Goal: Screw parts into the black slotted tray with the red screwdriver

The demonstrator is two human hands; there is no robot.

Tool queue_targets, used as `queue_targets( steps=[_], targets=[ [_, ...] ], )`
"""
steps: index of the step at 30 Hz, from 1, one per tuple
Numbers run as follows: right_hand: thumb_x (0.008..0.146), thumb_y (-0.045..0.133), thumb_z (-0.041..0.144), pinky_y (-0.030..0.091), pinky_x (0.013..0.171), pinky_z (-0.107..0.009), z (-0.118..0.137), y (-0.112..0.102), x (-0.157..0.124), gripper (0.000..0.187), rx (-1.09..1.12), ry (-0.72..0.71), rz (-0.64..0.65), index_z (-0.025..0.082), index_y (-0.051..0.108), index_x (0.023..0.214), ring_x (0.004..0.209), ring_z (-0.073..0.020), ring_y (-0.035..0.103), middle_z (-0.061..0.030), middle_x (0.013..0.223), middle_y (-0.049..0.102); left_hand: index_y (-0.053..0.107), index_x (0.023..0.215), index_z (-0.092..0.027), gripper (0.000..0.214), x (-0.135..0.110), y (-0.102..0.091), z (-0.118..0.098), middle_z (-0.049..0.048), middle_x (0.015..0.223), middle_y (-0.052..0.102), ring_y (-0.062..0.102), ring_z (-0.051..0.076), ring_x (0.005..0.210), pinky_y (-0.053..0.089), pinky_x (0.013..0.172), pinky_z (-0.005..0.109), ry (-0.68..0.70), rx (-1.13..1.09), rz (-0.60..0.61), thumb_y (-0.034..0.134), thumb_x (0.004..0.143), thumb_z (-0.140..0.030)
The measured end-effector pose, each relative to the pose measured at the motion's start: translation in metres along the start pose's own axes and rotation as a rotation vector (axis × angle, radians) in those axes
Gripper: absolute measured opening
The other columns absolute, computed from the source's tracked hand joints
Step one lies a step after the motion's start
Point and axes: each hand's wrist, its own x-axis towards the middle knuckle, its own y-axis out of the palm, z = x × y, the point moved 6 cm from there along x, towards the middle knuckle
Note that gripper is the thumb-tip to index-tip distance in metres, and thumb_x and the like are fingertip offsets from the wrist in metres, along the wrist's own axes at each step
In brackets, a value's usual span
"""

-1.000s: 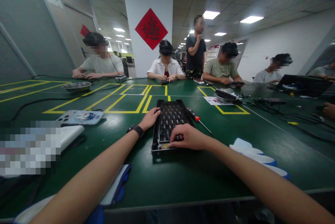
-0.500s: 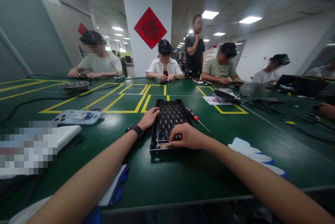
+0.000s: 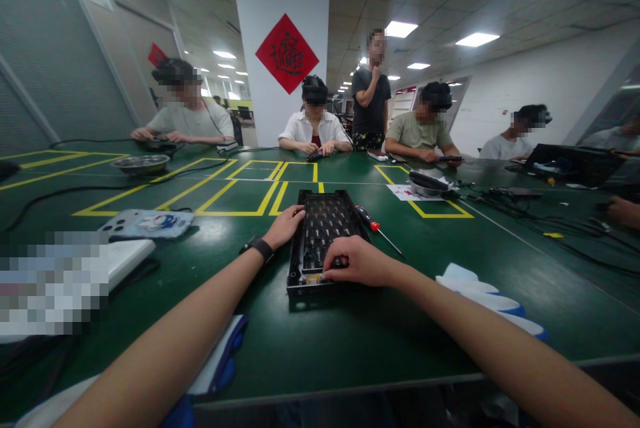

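A black rectangular case (image 3: 327, 215) with rows of small metallic pieces, which look like screwdriver bits, lies lengthwise before me on the green table. My left hand (image 3: 285, 228) grips its left edge, with the fingertips on the rim. Over the near right part of the case, my right hand (image 3: 357, 260) is closed in a pinch. Something small and dark shows between its curled fingers, too hidden to name. Beside the fingertips, a yellowish piece (image 3: 314, 279) sits at the case's near end. A red and black screwdriver (image 3: 369, 219) rests just right of the case.
White and blue gloves lie at the right (image 3: 487, 298) and under my left forearm (image 3: 220, 355). A phone (image 3: 150, 223), a metal bowl (image 3: 141, 164) and black cables (image 3: 535, 228) are on the table (image 3: 400, 341). Several people sit across from me; one person (image 3: 371, 98) stands.
Both my hands and the case stay in nearly the same place. A dark shape has appeared at the far left edge of the table.
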Motion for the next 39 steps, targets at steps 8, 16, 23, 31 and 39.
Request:
queue_targets(
  steps=[8, 16, 23, 31, 39],
  targets=[
    [0.075, 0.061, 0.033, 0.041, 0.070, -0.023, -0.0013, -0.0006, 0.0004, 0.021, 0.082, 0.000, 0.018, 0.016, 0.066, 0.086, 0.076, -0.0116, 0.056, -0.0031, 0.084, 0.065, 0.053, 0.115, -0.015, 0.041, 0.0011, 0.0011, 0.0008, 0.0078, 0.121, 0.055, 0.049, 0.020, 0.112, 0.034, 0.099, 0.034, 0.014, 0.001, 0.005, 0.037, 0.084, -0.038],
    [0.075, 0.060, 0.031, 0.042, 0.072, -0.023, -0.0011, -0.0010, 0.0008, 0.025, 0.137, -0.019, 0.043, 0.016, 0.066, 0.094, 0.080, -0.0119, 0.057, -0.0041, 0.088, 0.065, 0.053, 0.115, -0.015, 0.042, 0.0007, 0.0008, 0.0001, 0.0075, 0.121, 0.055, 0.048, 0.020, 0.111, 0.033, 0.099, 0.034, 0.031, 0.027, 0.013, 0.035, 0.085, -0.038],
    [0.076, 0.060, 0.031, 0.043, 0.070, -0.023, 0.0003, 0.0017, 0.0016, 0.025, 0.119, -0.023, 0.075, 0.015, 0.066, 0.094, 0.079, -0.0121, 0.057, -0.0047, 0.087, 0.066, 0.053, 0.116, -0.015, 0.043, 0.0012, 0.0010, 0.0013, 0.0074, 0.122, 0.054, 0.048, 0.020, 0.112, 0.033, 0.099, 0.033, 0.031, 0.031, 0.013, 0.035, 0.085, -0.039],
    [0.077, 0.058, 0.029, 0.043, 0.072, -0.023, 0.0007, 0.0001, 0.0016, 0.022, 0.114, -0.023, 0.061, 0.014, 0.067, 0.092, 0.080, -0.0122, 0.058, -0.0048, 0.087, 0.066, 0.054, 0.115, -0.014, 0.043, 0.0022, 0.0011, 0.0022, 0.0088, 0.120, 0.055, 0.049, 0.021, 0.111, 0.034, 0.099, 0.034, 0.040, 0.021, 0.005, 0.036, 0.084, -0.038],
    [0.078, 0.058, 0.030, 0.043, 0.075, -0.024, 0.0010, 0.0009, 0.0014, 0.024, 0.131, -0.018, 0.088, 0.015, 0.066, 0.094, 0.082, -0.0121, 0.058, -0.0048, 0.090, 0.065, 0.053, 0.115, -0.014, 0.043, 0.0019, 0.0013, 0.0027, 0.0083, 0.122, 0.054, 0.047, 0.020, 0.113, 0.032, 0.100, 0.034, 0.032, 0.026, 0.010, 0.036, 0.085, -0.039]
  ],
)
